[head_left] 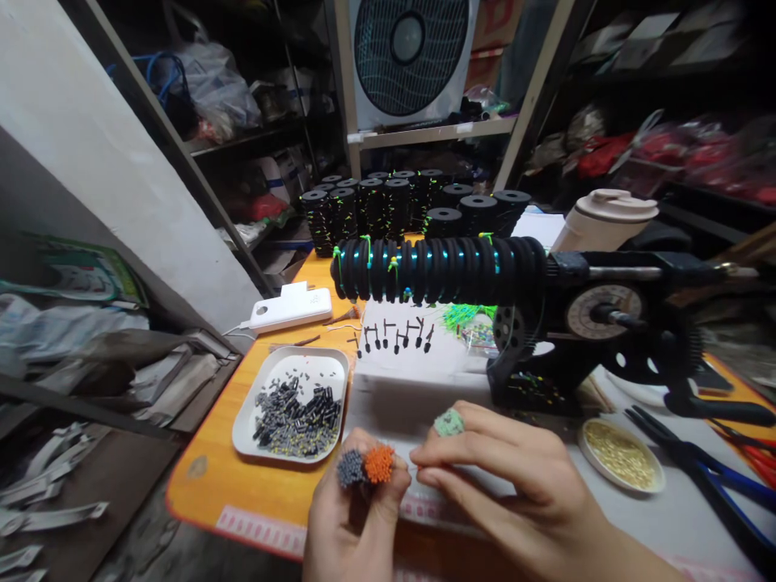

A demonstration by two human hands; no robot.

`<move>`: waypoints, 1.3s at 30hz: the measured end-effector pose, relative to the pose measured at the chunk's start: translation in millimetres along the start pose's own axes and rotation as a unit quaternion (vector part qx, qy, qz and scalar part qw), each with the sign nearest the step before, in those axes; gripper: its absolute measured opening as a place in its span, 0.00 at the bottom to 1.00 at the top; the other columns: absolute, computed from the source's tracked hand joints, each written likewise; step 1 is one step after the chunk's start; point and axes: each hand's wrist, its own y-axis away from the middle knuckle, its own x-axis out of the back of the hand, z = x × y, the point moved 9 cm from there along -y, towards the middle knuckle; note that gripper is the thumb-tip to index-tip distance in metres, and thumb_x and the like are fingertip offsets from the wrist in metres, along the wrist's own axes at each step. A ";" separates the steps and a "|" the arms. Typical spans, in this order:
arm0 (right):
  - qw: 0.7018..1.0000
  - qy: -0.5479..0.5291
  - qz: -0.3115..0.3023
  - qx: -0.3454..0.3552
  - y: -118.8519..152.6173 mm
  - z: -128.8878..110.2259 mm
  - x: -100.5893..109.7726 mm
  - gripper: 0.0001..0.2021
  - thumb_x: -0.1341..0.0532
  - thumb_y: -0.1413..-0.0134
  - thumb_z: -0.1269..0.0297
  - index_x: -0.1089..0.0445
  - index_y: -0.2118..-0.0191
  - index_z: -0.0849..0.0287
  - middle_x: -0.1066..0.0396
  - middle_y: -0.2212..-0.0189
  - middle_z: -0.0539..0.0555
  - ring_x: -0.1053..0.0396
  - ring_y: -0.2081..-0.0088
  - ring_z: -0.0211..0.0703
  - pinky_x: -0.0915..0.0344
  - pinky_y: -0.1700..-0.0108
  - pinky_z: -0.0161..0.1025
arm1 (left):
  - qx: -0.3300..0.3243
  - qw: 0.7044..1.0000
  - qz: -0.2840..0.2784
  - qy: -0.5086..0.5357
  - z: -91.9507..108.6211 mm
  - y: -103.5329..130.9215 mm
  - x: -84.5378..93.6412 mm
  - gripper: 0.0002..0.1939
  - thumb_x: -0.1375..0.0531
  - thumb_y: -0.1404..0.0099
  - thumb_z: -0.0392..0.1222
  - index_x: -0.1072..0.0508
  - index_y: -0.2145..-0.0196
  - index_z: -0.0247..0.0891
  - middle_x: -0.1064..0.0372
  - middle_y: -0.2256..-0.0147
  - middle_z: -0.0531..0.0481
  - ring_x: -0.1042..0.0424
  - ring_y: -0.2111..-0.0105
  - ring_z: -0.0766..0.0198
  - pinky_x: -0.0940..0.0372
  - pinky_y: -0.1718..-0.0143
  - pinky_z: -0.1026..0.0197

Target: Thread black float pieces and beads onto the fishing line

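My left hand (364, 513) is closed round two bundles of thin strands. One shows a grey tip cluster (350, 469), the other an orange tip cluster (380, 464). My right hand (503, 469) is just right of them, with a pale green speckled bundle (449, 422) showing behind its index finger. Its thumb and index finger are pinched together; whatever they hold is too small to make out. Beyond the hands, a black ridged roller (436, 271) with green and blue threads round it lies level on a black hand-cranked machine (539, 356).
A white tray (242, 432) of small dark tubes stands left. Several small black T-shaped pieces (397, 335) lie on white paper. To the right are a dish of gold bits (622, 457) and blue-handled pliers (697, 461). Black spools (397, 206) and a cup (606, 222) stand behind.
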 end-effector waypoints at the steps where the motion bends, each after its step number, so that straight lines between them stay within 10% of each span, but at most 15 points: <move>1: 1.000 0.001 0.000 -0.003 0.1 -0.6 -0.4 0.07 0.39 0.40 0.78 0.24 0.65 0.64 0.30 0.76 0.52 0.35 0.73 0.38 0.38 0.72 0.33 | -0.014 1.000 -0.007 -0.004 3.1 0.2 -2.6 0.21 0.27 0.51 0.60 0.23 0.74 0.40 0.30 0.76 0.54 0.30 0.73 0.64 0.32 0.68 0.68; 11: 0.991 0.124 0.012 0.055 -0.6 -7.8 7.6 0.07 0.42 0.41 0.79 0.29 0.66 0.61 0.33 0.74 0.52 0.37 0.73 0.38 0.40 0.71 0.35 | -0.236 0.961 0.060 -0.130 48.9 -14.9 41.7 0.07 0.32 0.37 0.47 0.23 0.70 0.43 0.27 0.71 0.53 0.29 0.68 0.63 0.34 0.64 0.66; 17: 0.998 0.055 -0.002 0.022 -1.7 -7.1 8.3 0.07 0.43 0.41 0.78 0.32 0.65 0.61 0.35 0.73 0.51 0.37 0.72 0.37 0.39 0.72 0.32 | -0.201 0.923 -0.208 -0.253 26.8 -8.3 -5.8 0.11 0.42 0.32 0.38 0.20 0.58 0.46 0.26 0.60 0.46 0.27 0.60 0.55 0.35 0.58 0.57; 23: 0.999 0.039 0.012 -0.030 -2.5 3.1 10.1 0.06 0.38 0.39 0.73 0.24 0.65 0.59 0.33 0.75 0.51 0.34 0.72 0.39 0.38 0.71 0.34 | -0.059 0.980 -0.164 -0.094 14.9 -9.2 -4.3 0.11 0.42 0.29 0.52 0.27 0.58 0.43 0.31 0.66 0.50 0.34 0.69 0.62 0.38 0.66 0.62; 28: 0.998 -0.021 0.029 -0.060 -0.7 10.4 9.1 0.06 0.38 0.37 0.71 0.23 0.64 0.57 0.28 0.75 0.50 0.33 0.73 0.38 0.37 0.70 0.35 | 0.055 0.968 -0.216 0.113 1.9 1.8 -32.6 0.15 0.37 0.34 0.55 0.29 0.66 0.40 0.34 0.71 0.55 0.39 0.76 0.71 0.41 0.70 0.66; 39: 0.997 -0.042 0.054 -0.048 -0.6 5.2 10.2 0.07 0.38 0.40 0.76 0.22 0.64 0.63 0.29 0.75 0.52 0.34 0.72 0.40 0.37 0.71 0.35 | 0.075 0.982 -0.150 0.086 -10.2 10.5 -41.1 0.16 0.35 0.36 0.56 0.29 0.68 0.40 0.34 0.75 0.56 0.37 0.76 0.68 0.41 0.72 0.66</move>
